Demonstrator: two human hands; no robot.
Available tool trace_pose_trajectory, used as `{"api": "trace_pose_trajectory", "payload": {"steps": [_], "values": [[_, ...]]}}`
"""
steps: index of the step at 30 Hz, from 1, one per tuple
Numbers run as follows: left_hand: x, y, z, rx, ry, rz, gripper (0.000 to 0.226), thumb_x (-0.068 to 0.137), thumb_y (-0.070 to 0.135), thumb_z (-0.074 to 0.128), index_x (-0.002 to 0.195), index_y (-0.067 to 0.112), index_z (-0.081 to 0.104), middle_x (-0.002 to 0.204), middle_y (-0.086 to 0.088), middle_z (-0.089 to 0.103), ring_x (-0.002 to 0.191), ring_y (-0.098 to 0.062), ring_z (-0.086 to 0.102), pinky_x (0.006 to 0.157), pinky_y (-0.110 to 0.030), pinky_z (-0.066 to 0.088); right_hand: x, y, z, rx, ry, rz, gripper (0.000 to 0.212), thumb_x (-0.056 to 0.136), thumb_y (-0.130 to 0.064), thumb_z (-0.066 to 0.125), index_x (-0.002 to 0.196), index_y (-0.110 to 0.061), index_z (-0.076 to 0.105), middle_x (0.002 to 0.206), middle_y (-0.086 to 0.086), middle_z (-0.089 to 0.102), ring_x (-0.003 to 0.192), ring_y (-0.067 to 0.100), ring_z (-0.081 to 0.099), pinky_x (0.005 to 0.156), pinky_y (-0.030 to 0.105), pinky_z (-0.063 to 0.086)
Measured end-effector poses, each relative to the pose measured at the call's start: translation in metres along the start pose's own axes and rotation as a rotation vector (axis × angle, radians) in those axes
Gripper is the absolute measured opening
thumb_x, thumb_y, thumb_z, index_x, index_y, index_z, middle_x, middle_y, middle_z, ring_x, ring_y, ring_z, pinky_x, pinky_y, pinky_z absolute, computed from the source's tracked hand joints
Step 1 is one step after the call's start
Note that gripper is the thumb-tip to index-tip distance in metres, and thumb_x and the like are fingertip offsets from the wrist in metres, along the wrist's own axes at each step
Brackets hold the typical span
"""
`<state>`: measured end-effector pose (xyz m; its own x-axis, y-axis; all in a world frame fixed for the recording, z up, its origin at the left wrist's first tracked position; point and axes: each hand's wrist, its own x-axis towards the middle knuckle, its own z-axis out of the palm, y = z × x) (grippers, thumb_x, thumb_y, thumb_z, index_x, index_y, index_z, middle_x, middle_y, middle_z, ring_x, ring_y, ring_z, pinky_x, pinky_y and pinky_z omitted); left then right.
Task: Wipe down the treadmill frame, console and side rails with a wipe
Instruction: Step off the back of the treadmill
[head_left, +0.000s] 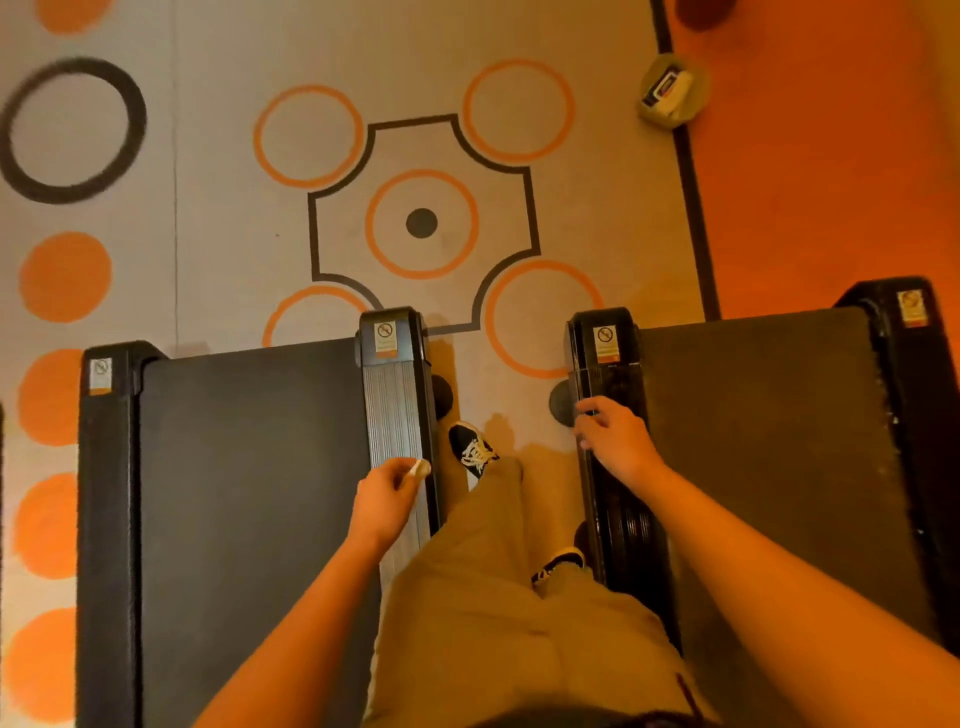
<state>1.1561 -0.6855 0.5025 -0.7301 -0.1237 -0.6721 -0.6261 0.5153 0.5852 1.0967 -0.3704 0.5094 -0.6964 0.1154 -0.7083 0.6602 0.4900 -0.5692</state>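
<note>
left hand (384, 499) pinches a wipe (418, 467) to the ribbed side rail (395, 410)'s outer edge to scrub it, right hand (615, 441)'s loose, unclenched fingers apparently bracing on the neighbouring rail (608, 374).

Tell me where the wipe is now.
Head view, left of centre: the wipe is pinched in the left hand, over the left treadmill's ribbed rail.
</note>
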Motion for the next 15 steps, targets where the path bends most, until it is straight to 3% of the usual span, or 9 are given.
{"api": "trace_pose_trajectory", "payload": {"steps": [2, 5, 8, 12, 15], "values": [[0.019, 0.021, -0.021, -0.012, -0.001, 0.024, 0.011, 0.096, 0.039, 0.065, 0.099, 0.029, 0.068, 0.082, -0.001, 0.071, 0.074, -0.018, 0.069, 0.076, -0.038, 0.062, 0.019, -0.035, -0.008, 0.033, 0.038, -0.012, 0.029, 0.1, -0.022, 0.053, 0.127, -0.018, 0.06, 0.103, 0.004, 0.068, 0.092, 0.021, 0.067, 0.08, 0.031, 0.053], [0.046, 0.063, -0.05, -0.035, 0.021, 0.087, 0.012, 0.097, 0.038, 0.064, 0.101, 0.028, 0.068, 0.082, 0.0, 0.072, 0.074, -0.014, 0.07, 0.072, -0.034, 0.061, 0.045, -0.081, -0.02, 0.062, 0.049, -0.029, 0.025, 0.1, -0.02, 0.054, 0.125, -0.018, 0.06, 0.105, 0.006, 0.067, 0.093, 0.023, 0.066, 0.084, 0.037, 0.055], [0.081, 0.105, -0.076, -0.027, 0.025, 0.106, 0.018, 0.096, 0.041, 0.065, 0.105, 0.025, 0.07, 0.085, 0.001, 0.074, 0.076, -0.011, 0.071, 0.077, -0.037, 0.062, 0.066, -0.109, -0.033, 0.063, 0.091, 0.008, 0.025, 0.099, -0.021, 0.054, 0.124, -0.02, 0.06, 0.111, 0.007, 0.065, 0.098, 0.026, 0.064, 0.088, 0.038, 0.052], [0.136, 0.176, -0.103, -0.021, 0.045, 0.181, 0.007, 0.099, 0.038, 0.062, 0.097, 0.034, 0.068, 0.09, 0.002, 0.075, 0.081, -0.012, 0.072, 0.08, -0.038, 0.06, 0.095, -0.126, -0.058, 0.077, 0.133, 0.121, 0.028, 0.1, -0.024, 0.052, 0.126, -0.019, 0.061, 0.116, 0.007, 0.066, 0.098, 0.026, 0.065, 0.092, 0.044, 0.053], [0.181, 0.235, -0.117, -0.005, 0.048, 0.252, 0.021, 0.098, 0.043, 0.06, 0.109, 0.027, 0.066, 0.096, 0.003, 0.073, 0.087, -0.011, 0.07, 0.079, -0.031, 0.057, 0.126, -0.131, -0.079, 0.061, 0.151, 0.18, 0.025, 0.1, -0.024, 0.052, 0.123, -0.02, 0.061, 0.112, 0.005, 0.066, 0.093, 0.023, 0.065, 0.087, 0.044, 0.055]]}}
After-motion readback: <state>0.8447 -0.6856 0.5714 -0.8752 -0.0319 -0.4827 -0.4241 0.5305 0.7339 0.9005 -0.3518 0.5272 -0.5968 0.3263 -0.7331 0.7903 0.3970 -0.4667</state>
